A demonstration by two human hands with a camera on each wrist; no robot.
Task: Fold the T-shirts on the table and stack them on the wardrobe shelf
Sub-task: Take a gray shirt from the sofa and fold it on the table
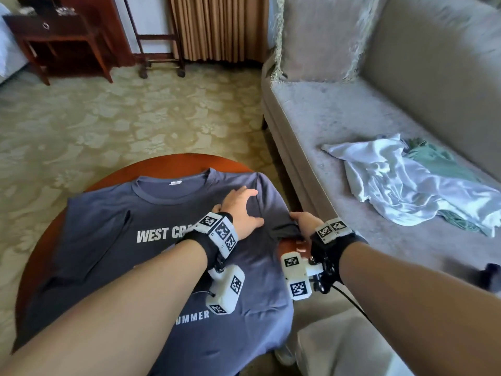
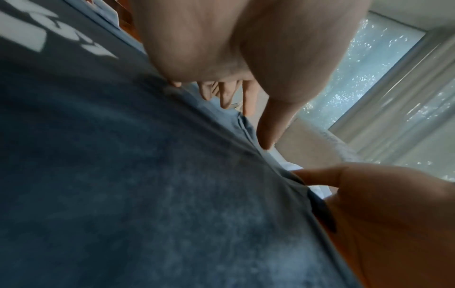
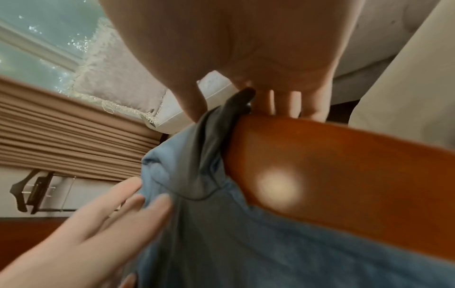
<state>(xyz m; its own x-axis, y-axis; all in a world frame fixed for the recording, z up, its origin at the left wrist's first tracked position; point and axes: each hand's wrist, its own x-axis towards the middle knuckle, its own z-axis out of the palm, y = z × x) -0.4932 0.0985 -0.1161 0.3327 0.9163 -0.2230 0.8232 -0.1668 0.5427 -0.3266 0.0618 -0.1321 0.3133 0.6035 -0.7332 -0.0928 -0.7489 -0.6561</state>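
A blue-grey T-shirt with white lettering lies face up and spread out on a round wooden table. My left hand rests flat on it near the right shoulder, fingers straight. My right hand is at the table's right edge and pinches the shirt's right sleeve. In the right wrist view the sleeve runs up between thumb and fingers of my right hand, and my left hand lies on the cloth. The left wrist view shows my left hand on the shirt.
A beige sofa stands close to the table's right side, with a crumpled white garment and a green one on its seat. A dark wooden side table and a rack stand on the carpet beyond.
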